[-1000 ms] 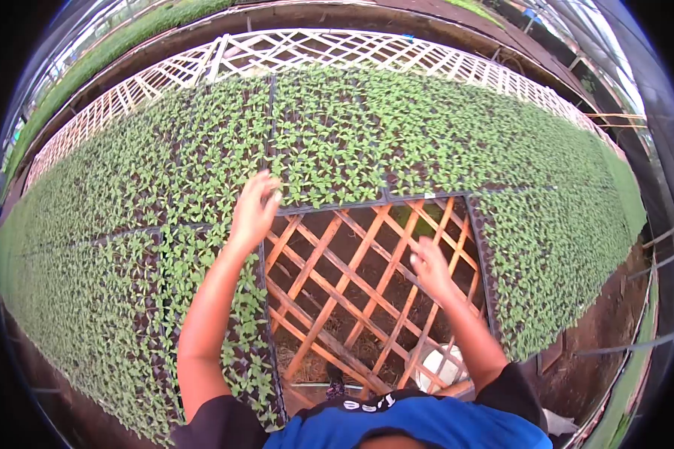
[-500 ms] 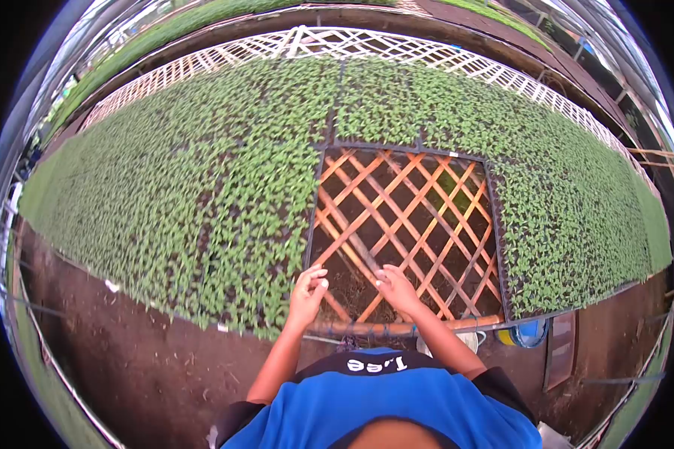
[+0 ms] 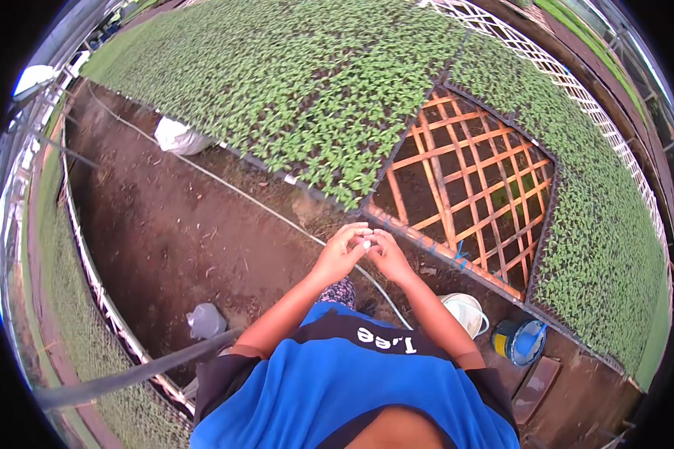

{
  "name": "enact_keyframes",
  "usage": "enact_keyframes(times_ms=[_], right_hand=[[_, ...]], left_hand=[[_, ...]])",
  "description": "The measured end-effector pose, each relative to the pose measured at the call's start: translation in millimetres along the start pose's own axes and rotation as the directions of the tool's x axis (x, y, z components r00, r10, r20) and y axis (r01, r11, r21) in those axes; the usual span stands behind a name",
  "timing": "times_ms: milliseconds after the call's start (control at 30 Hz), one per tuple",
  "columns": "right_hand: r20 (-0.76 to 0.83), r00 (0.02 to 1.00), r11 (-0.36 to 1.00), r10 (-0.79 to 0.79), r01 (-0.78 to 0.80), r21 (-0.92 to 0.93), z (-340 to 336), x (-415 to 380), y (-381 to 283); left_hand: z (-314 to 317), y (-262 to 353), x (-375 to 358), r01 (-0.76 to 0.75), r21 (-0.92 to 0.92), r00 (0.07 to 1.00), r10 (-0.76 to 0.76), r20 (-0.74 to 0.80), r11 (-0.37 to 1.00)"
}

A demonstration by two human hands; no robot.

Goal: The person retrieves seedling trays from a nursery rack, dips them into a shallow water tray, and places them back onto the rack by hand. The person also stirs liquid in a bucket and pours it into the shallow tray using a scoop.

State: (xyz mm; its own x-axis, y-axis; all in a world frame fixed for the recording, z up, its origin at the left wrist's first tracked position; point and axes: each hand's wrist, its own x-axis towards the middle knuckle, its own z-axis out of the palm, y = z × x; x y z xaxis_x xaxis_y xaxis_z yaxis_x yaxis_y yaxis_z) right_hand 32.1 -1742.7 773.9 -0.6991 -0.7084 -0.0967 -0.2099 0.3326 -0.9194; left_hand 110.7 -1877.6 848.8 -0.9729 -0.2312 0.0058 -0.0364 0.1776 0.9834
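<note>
Seedling trays (image 3: 337, 112), multi., on wood lattice (image 3: 436, 179), fwd. of L hand (image 3: 342, 254) & R hand (image 3: 387, 256). Fingers half-curled, tips close together; can't tell if gripping anything. Shirt (image 3: 352, 389) ltrg., upside-down: "T", "ee" legible.

Two hands (image 3: 341, 253) (image 3: 389, 258), two buckets (image 3: 467, 317) (image 3: 501, 345), one hose (image 3: 383, 292), one greyish container (image 3: 206, 322) and, in poor view, probably one white sack (image 3: 180, 138).

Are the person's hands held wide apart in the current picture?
No, the left hand and right hand are close together, their fingertips meeting or nearly so.
</note>
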Motion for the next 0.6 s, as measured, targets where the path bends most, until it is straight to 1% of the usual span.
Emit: enact_keyframes(times_ms=[33, 133, 167, 200, 233, 267, 300, 333, 400, 433, 467, 533, 600], right_hand=[[0.011, 0.999, 0.999, 0.031, -0.032, 0.026, 11.1, 0.8, -3.5], [0.057, 0.998, 0.985, 0.007, -0.016, 0.169, 48.4, 13.5, -8.2], [0.194, 0.98, 0.941, 0.051, -0.113, 0.319, 60.2, 23.5, -9.8], [0.231, 0.954, 0.855, 0.188, -0.275, 0.439, 69.9, 33.1, -21.2], [0.283, 0.907, 0.726, 0.312, -0.42, 0.544, 79.0, 42.6, -38.3], [0.345, 0.842, 0.562, 0.415, -0.536, 0.631, 89.7, 55.0, -51.5], [0.31, 0.839, 0.456, 0.448, -0.512, 0.728, 107.7, 74.6, -47.0], [0.274, 0.805, 0.3, 0.526, -0.478, 0.826, 123.1, 97.1, -47.4], [0.248, 0.701, -0.024, 0.668, -0.312, 0.95, 151.0, 143.5, -47.5], [0.209, 0.682, -0.097, 0.701, -0.199, 0.975, 161.8, 164.4, -46.8], [0.172, 0.664, -0.155, 0.728, -0.084, 0.984, 171.5, 182.2, -44.9], [0.144, 0.559, -0.194, 0.816, 0.03, 0.981, 177.6, 203.3, -51.6], [0.054, 0.447, -0.118, 0.893, 0.117, 0.986, 180.5, 211.4, -56.3]], left_hand=[[-7.1, 3.2, -7.4, 0.01, -0.003, 1.0, -0.01, -0.016, 1.0], [-35.7, -3.7, -25.7, 0.027, -0.002, 0.998, -0.027, -0.052, 1.0], [-48.2, -5.6, -31.5, 0.035, -0.006, 0.998, -0.035, -0.049, 0.999], [-61.1, -7.6, -36.9, 0.042, -0.009, 0.998, -0.042, -0.044, 0.999], [-74.5, -9.8, -42.5, 0.056, -0.042, 0.997, -0.058, -0.056, 0.998], [-89.1, -11.9, -47.6, 0.066, -0.072, 0.996, -0.07, -0.062, 0.995], [-104.9, -14.6, -51.2, 0.072, -0.099, 0.995, -0.079, -0.061, 0.992], [-121.4, -18.5, -54.5, 0.079, -0.068, 0.993, -0.085, -0.087, 0.995], [-157.1, -27.7, -64.8, 0.092, -0.007, 0.987, -0.093, -0.131, 0.996], [-176.1, -31.9, -69.7, 0.095, -0.01, 0.985, -0.096, -0.145, 0.995], [-195.1, -36.3, -74.5, 0.098, -0.015, 0.982, -0.099, -0.158, 0.995], [-229.6, -47.1, -81.7, 0.111, -0.016, 0.975, -0.112, -0.191, 0.994], [-258.5, -59.6, -88.9, 0.142, -0.005, 0.964, -0.139, -0.227, 0.99]])
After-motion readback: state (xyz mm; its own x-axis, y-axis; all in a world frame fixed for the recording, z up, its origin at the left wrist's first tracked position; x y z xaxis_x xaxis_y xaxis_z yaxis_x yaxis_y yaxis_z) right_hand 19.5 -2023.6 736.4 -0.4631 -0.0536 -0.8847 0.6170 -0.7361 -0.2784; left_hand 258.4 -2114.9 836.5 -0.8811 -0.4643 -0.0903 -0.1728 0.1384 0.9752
